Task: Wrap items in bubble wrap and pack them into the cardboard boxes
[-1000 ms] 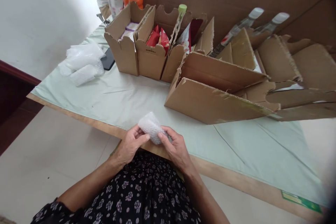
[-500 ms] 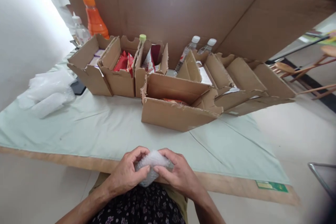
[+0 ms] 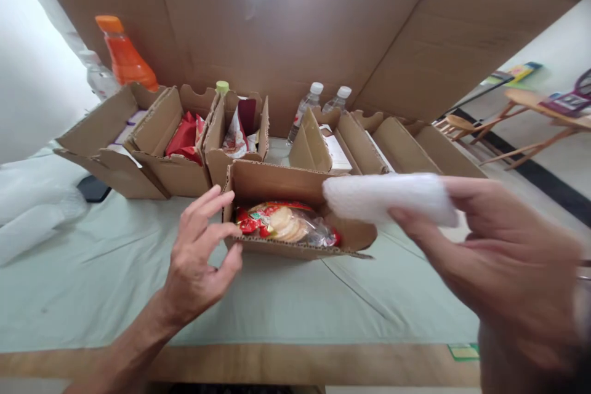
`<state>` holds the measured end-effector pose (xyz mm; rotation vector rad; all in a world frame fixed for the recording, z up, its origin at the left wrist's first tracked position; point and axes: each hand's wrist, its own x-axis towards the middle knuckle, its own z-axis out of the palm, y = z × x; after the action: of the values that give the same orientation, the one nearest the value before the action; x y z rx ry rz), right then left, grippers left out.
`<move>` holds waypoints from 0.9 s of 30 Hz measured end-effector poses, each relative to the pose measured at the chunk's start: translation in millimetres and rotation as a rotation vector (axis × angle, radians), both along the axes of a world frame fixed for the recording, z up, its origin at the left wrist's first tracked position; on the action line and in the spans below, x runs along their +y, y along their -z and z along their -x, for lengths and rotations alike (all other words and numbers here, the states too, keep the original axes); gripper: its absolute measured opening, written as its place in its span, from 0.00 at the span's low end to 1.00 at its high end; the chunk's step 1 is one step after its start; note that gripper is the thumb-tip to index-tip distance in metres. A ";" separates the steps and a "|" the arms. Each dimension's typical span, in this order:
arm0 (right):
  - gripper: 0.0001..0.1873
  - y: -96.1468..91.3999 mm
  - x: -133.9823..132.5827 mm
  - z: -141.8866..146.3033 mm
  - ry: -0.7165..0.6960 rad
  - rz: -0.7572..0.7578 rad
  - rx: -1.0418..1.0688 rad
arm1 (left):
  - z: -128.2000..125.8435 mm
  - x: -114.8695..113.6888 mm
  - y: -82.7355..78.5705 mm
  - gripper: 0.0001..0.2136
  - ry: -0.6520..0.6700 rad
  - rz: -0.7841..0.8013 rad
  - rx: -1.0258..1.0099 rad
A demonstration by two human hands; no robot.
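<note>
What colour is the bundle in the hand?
The bundle is white, seen in the head view.

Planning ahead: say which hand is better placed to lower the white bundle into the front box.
Likely the right hand: it holds the white bundle near the front box; the left hand is at the box's left end.

White wall (image 3: 28, 104), small wooden stool (image 3: 455, 122)

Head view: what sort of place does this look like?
Probably a makeshift work corner indoors, perhaps at home: a cloth-covered table, open cardboard boxes standing on it, and bubble wrap in the right hand.
</note>
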<state>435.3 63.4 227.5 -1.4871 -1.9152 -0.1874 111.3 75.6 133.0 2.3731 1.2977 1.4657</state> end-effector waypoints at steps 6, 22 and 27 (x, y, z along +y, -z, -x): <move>0.04 0.0 44.3 38.7 -0.263 0.010 -0.241 | -3.2 -5.9 12.5 0.13 0.025 0.032 -0.039; 0.08 46.1 123.0 136.9 -0.785 0.271 -0.777 | -3.5 -6.6 15.7 0.15 0.066 0.080 -0.009; 0.11 45.5 135.0 149.8 -0.823 0.501 -0.880 | -5.0 -2.7 12.0 0.14 0.092 0.035 -0.025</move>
<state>285.5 198.4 182.0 -0.7711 -3.3186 0.0441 116.3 72.9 121.0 2.3509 1.1814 1.4300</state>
